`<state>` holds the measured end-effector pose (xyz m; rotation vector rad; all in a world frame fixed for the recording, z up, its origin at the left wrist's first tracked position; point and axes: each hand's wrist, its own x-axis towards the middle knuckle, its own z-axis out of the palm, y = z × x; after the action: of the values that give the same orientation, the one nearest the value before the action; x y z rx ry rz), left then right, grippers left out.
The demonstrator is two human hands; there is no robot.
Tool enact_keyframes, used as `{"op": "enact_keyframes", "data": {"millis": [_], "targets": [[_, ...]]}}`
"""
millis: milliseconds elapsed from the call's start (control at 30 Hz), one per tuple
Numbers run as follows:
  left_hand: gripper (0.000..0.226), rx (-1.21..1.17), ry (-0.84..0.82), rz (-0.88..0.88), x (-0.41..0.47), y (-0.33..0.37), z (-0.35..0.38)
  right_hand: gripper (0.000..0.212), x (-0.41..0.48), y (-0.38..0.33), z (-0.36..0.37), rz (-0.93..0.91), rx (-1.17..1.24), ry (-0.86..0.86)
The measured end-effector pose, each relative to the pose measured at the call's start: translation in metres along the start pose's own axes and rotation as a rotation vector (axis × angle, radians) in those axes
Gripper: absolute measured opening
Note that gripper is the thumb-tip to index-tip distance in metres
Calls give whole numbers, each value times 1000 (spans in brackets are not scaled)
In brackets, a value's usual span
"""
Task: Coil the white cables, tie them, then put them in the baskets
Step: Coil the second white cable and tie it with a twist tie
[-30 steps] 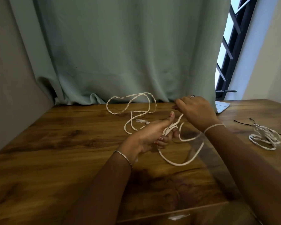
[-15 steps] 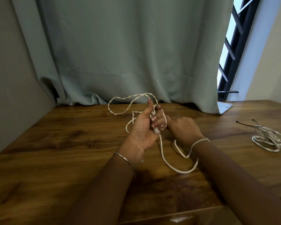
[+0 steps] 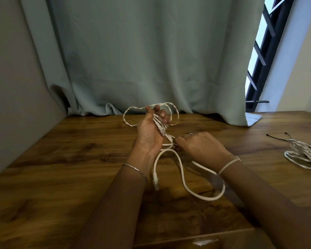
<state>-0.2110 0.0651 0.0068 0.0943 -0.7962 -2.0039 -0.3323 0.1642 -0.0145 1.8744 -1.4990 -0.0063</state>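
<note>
My left hand (image 3: pixel 151 130) is raised palm up above the wooden table (image 3: pixel 65 173), its fingers curled round several strands of a white cable (image 3: pixel 183 178) and a clear plug. A long loop of that cable hangs down onto the table and runs under my right wrist. My right hand (image 3: pixel 199 146) pinches the cable just right of the left palm. A twisted white cable (image 3: pixel 128 121) lies in loops behind my hands near the curtain. A band circles my right wrist. No basket is in view.
A coiled white cable bundle (image 3: pixel 302 155) with thin black ties (image 3: pixel 276 138) lies at the right of the table. A grey-green curtain (image 3: pixel 142 60) hangs along the far edge, with a barred window (image 3: pixel 262 56) at the right. A wall closes the left side.
My left hand has lifted and turned palm up with more strands in it. My right hand has dropped from above the cable to beside the left palm, and the hanging loop has lengthened.
</note>
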Motion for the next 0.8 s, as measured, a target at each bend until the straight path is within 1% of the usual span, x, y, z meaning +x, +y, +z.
{"op": "enact_keyframes", "data": {"millis": [33, 100, 167, 233, 300, 433, 467, 567, 633, 700, 800], "targets": [[36, 24, 4, 11, 1, 0, -1, 29, 3, -1, -7, 37, 56, -51], [36, 95, -3, 42, 2, -3, -1, 28, 9, 1, -20, 193, 246, -158], [37, 216, -8, 96, 4, -7, -1, 27, 8, 4, -26, 313, 501, -184], [36, 349, -6, 150, 4, -11, -1, 19, 5, 6, -25, 412, 801, -179], [34, 448, -18, 176, 4, -13, -1, 16, 0, 7, -23, 457, 1055, -204], [31, 650, -27, 208, 1, -16, -3, 43, -14, 14, -23, 426, 1502, -233], [31, 727, -36, 229, 1, -17, -3, 45, -17, 16, -23, 419, 1570, -230], [34, 921, -77, 283, 0, -21, -6, 35, -17, 21, -28, 406, 1588, -207], [35, 1012, -82, 268, 1, -23, -9, 27, -14, 26, -34, 395, 1567, -165], [39, 1118, -69, 251, 2, -25, -11, 23, -9, 34, -38, 361, 1490, -134], [49, 1336, -55, 256, 3, -26, -15, 24, 5, 49, -40, 343, 1312, -161]]}}
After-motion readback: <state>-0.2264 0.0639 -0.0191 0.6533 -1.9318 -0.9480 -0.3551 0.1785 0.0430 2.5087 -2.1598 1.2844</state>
